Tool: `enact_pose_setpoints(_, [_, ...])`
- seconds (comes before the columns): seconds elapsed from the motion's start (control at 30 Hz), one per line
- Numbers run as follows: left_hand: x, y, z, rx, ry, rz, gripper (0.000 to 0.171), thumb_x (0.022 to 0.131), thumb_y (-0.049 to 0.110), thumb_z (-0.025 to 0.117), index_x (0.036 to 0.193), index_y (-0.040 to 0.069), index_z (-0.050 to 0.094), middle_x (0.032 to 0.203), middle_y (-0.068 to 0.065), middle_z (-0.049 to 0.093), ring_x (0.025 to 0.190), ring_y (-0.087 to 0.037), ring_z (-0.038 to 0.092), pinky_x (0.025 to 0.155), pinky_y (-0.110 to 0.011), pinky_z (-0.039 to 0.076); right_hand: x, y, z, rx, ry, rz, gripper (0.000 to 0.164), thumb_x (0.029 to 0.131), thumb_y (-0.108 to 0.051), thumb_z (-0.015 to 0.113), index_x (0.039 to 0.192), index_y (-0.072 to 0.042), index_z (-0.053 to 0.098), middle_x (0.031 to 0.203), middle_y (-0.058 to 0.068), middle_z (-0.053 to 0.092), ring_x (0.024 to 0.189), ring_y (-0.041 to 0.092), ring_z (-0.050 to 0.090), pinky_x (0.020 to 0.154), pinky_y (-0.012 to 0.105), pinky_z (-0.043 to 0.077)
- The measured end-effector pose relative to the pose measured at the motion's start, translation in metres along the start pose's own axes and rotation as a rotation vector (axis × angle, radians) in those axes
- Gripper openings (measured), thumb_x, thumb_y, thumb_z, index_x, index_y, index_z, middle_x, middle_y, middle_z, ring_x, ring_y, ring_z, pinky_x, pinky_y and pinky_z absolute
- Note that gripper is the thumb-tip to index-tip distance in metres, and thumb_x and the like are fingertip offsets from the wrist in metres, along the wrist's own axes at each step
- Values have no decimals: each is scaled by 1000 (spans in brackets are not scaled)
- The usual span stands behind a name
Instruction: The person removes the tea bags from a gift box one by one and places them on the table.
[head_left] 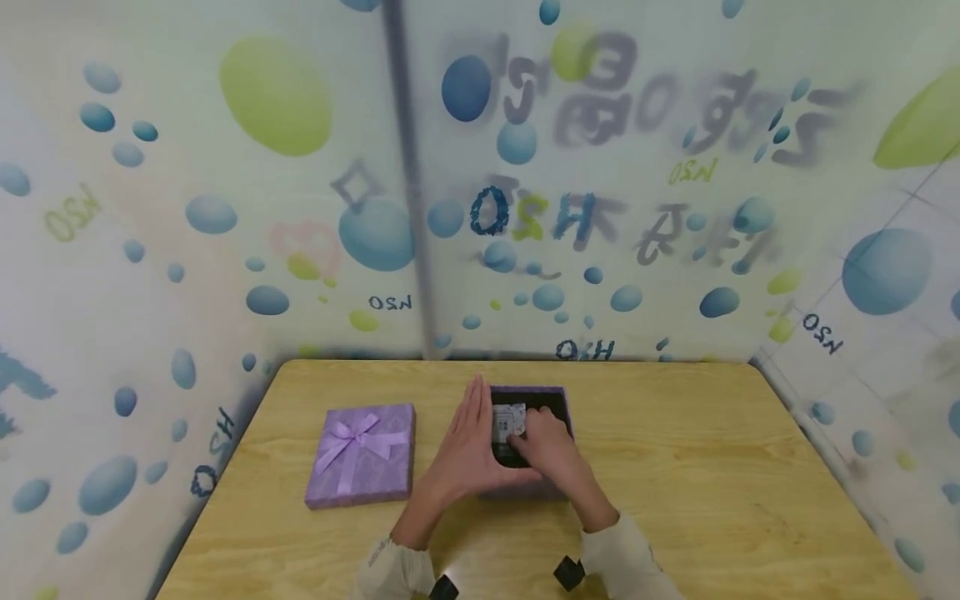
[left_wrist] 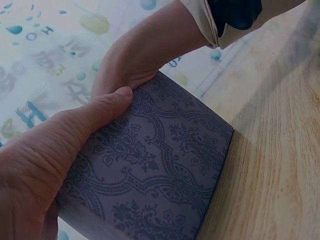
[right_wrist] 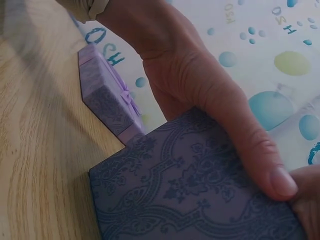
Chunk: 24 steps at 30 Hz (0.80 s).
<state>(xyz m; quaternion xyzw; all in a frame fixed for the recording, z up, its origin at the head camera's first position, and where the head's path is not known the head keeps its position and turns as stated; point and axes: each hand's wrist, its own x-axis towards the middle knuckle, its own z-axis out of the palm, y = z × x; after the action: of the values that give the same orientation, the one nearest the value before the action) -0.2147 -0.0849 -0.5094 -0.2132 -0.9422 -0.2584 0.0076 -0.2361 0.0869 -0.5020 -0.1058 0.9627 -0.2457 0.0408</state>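
A purple patterned gift box stands on the table without its lid, its inside dark. Within it lies a small silvery-white packet with dark print. My left hand rests against the box, straight fingers along the left side. In the left wrist view the thumb lies over the near wall. My right hand reaches over the near right rim into the box, thumb and fingers bent at the packet's right edge, seemingly pinching it. Both wrist views show the box's outer wall, which hides the packet.
The matching purple lid, with a lilac ribbon bow, lies left of the box on the wooden table. Behind and beside the table hang pale sheets printed with blue and green dots and letters.
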Motion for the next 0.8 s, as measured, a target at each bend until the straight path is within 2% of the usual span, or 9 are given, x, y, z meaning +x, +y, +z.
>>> enact_pose_setpoints(0.2, [-1, 2, -1, -25, -4, -26, 152, 69, 86, 75, 164, 9, -17, 172, -5, -22, 160, -21, -15, 129, -48, 12, -1, -2, 1, -39, 82, -38, 19, 97, -15, 73, 89, 1, 66, 77, 8, 57, 66, 20, 53, 58, 37, 46])
enact_pose_setpoints(0.33, [-1, 2, 0, -24, -12, -36, 152, 69, 86, 74, 164, 10, -17, 172, -5, -21, 160, -20, -15, 129, -48, 12, -2, -3, 0, -20, 89, -47, 15, 98, -11, 72, 91, 0, 64, 74, 6, 56, 62, 18, 53, 54, 34, 46])
enact_pose_setpoints(0.67, [0, 1, 2, -42, 3, -33, 152, 68, 87, 75, 165, 9, -14, 173, -6, -18, 161, -23, -10, 129, -49, 12, -2, -2, -1, 43, -6, -1, 8, 99, -5, 67, 95, -1, 62, 75, 5, 57, 59, 18, 55, 51, 31, 45])
enact_pose_setpoints(0.8, [1, 1, 2, -44, 0, -35, 152, 68, 87, 74, 165, 9, -15, 173, -6, -18, 162, -26, -8, 129, -48, 12, 0, -1, -1, 50, -46, 18, 8, 100, -4, 64, 104, 3, 64, 81, 8, 61, 64, 20, 56, 55, 33, 48])
